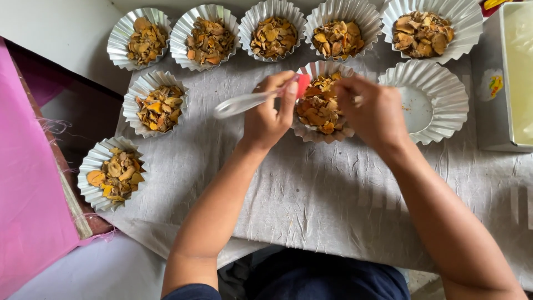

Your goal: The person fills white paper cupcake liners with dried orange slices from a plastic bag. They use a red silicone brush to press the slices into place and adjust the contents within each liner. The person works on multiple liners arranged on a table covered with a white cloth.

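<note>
Head view: spoon (244,103) lengthwise leftward.

Blurred by motion: clear plastic spoon (244,103) beside the filled foil cup (321,103), bowl shape unclear. Partly hidden behind both hands: that cup's near rim. Concealed inside the right hand (373,114): whatever its fingers pinch. Cut off by the right edge, right of the empty foil cup (430,100): white tray (513,78).
</note>
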